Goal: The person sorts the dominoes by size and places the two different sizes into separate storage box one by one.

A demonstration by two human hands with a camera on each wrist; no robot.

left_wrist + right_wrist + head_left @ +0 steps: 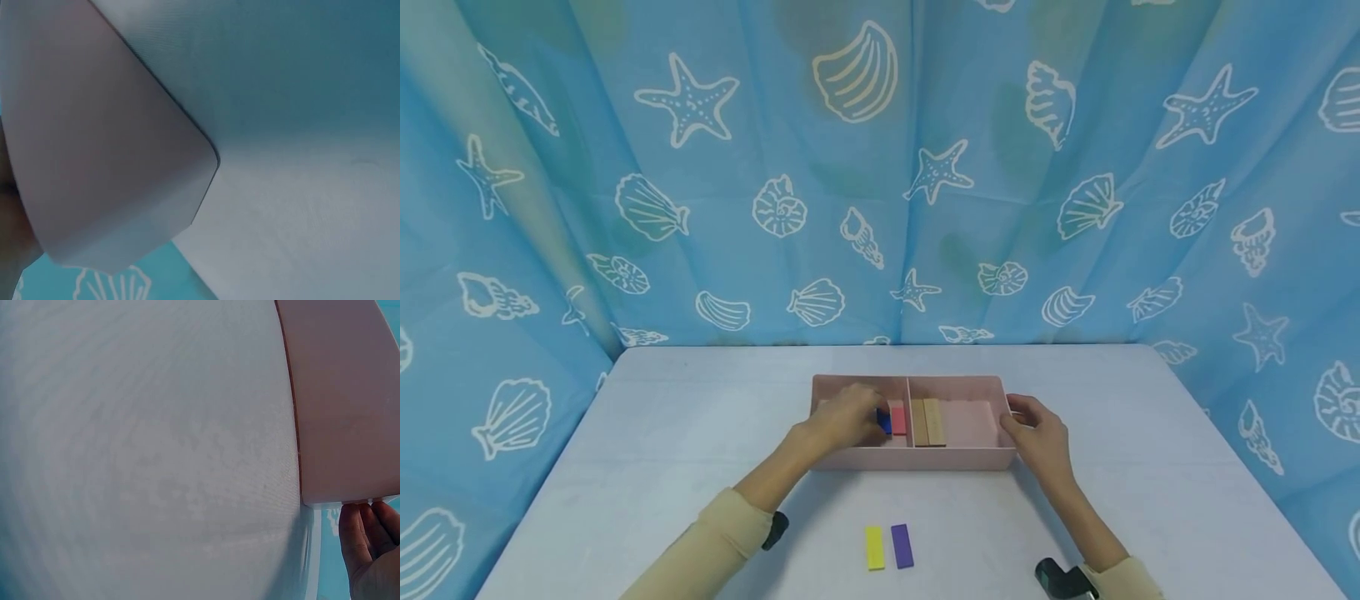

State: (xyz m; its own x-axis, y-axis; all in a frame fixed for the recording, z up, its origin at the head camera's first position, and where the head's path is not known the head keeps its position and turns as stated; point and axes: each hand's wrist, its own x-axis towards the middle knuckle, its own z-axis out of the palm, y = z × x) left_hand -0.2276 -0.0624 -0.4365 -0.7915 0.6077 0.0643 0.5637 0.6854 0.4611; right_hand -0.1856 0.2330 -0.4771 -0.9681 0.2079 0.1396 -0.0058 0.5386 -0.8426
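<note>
A pink two-compartment box stands on the table. In the head view my left hand reaches into its left compartment, thumb and fingers pinching a blue block. Right beside that lies a red block, near the divider. My right hand holds the box's right end, thumb at the rim and fingers outside. The right wrist view shows the fingertips against the box wall. In the left wrist view the box's outer wall hides most of the left hand.
Two light wooden blocks lie against the divider in the right compartment. A yellow block and a purple block lie on the white tabletop in front of the box. Behind hangs a blue shell-print curtain.
</note>
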